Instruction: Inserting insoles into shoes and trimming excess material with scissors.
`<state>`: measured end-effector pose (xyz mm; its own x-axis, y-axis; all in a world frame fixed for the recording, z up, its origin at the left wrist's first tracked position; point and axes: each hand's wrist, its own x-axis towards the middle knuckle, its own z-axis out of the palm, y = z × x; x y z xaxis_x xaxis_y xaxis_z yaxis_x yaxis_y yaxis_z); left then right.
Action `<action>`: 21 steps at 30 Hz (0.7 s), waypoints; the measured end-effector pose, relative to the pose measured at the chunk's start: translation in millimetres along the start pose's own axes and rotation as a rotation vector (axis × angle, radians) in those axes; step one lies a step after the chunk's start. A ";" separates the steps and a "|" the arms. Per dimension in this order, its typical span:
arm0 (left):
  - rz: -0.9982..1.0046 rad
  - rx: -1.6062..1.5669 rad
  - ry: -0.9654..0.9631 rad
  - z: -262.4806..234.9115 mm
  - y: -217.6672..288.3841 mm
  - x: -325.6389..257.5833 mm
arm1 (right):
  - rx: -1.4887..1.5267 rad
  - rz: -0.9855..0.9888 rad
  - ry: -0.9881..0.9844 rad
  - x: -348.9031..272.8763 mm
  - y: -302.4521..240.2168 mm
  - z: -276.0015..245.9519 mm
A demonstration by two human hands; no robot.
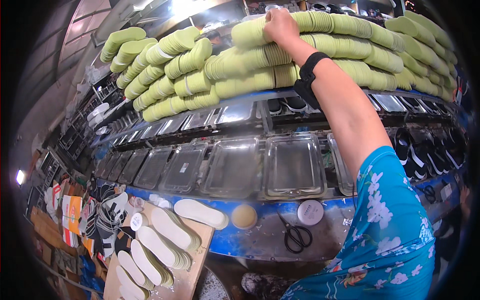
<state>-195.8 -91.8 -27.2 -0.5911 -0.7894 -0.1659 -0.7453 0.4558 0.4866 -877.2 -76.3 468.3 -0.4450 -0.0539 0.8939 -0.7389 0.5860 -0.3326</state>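
Right grip (281, 26): top centre, curled; I can't tell if pinching.
Insoles (250, 33): row runs left-right, either side of it.
Left grip: out of sight.

Upper shelf, blue edge (255, 94): is bearing stacked rows of green insoles (240, 62).
Shelf beneath: is holding clear trays (235, 114) and dark shoes (295, 103).
Blue bench (227, 245): is supporting transparent panels (234, 165); in front, a yellowish disc (244, 216), a round pale tin (310, 212) and black-handled scissors (297, 238) are lying apart.
Brown board (192, 260): is carrying piles of pale insoles (160, 245).
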 end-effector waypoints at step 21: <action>0.060 0.301 -0.117 64.5 -129.5 7.2 | 0.017 0.099 0.687 -22.5 254.7 -210.7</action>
<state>-123.4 -130.0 -146.6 -0.6555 -0.7123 -0.2508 -0.7551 0.6152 0.2265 -948.8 244.5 426.8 -0.0942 0.5267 0.8448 -0.7217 0.5484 -0.4223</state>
